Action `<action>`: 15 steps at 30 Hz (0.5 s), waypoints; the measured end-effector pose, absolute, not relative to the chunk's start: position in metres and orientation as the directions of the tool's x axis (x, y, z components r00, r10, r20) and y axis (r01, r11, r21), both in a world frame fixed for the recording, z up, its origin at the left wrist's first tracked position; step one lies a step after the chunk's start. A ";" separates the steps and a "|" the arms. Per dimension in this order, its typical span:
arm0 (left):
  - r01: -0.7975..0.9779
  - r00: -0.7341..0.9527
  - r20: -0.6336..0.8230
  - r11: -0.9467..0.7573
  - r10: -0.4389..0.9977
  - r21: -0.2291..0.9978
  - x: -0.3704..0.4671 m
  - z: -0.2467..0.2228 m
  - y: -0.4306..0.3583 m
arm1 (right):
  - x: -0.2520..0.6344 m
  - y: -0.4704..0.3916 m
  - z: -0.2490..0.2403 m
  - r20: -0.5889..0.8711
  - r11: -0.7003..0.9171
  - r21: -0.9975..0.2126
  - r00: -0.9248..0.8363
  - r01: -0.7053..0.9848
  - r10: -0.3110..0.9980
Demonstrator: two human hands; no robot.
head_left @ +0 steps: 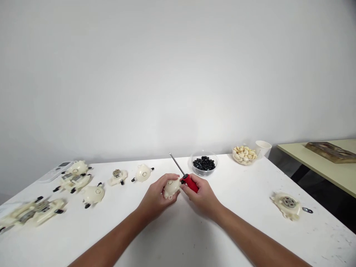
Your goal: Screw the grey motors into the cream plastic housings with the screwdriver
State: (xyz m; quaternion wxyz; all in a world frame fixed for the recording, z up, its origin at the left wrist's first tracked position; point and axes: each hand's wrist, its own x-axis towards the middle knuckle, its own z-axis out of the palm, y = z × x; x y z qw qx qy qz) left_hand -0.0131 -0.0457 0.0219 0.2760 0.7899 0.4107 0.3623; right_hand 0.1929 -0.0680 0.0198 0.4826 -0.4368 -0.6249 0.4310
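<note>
My left hand (pixel 160 193) is closed around a small cream plastic housing (pixel 171 188) at the centre, low above the white table. Against the housing's right edge, my right hand (pixel 201 193) pinches a small black piece (pixel 183 181). The same hand holds a screwdriver by its red handle (pixel 191 183), its metal shaft pointing up and to the left. Behind the hands stands a clear bowl (pixel 204 171) of small black parts. Several similar housings with black pieces attached lie on the left, one of them (pixel 143 173) just beyond my left hand.
At the back right are a clear bowl of cream pieces (pixel 244 155) and a white cup (pixel 263 148). Another housing (pixel 287 205) lies at the right beside a loose black piece (pixel 307 210). A white device (pixel 57 171) sits back left. A greenish table (pixel 328 170) adjoins at right.
</note>
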 end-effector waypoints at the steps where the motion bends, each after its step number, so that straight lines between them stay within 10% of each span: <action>1: 0.464 0.393 0.332 -0.497 0.857 0.733 -0.013 0.022 -0.046 | 0.193 -0.068 0.020 0.228 0.249 -0.959 -0.152 0.137 0.962; 15: 0.506 0.299 0.255 -0.379 0.920 0.775 -0.002 0.026 -0.054 | 0.188 -0.068 0.016 0.417 0.416 -0.849 -0.070 0.326 0.906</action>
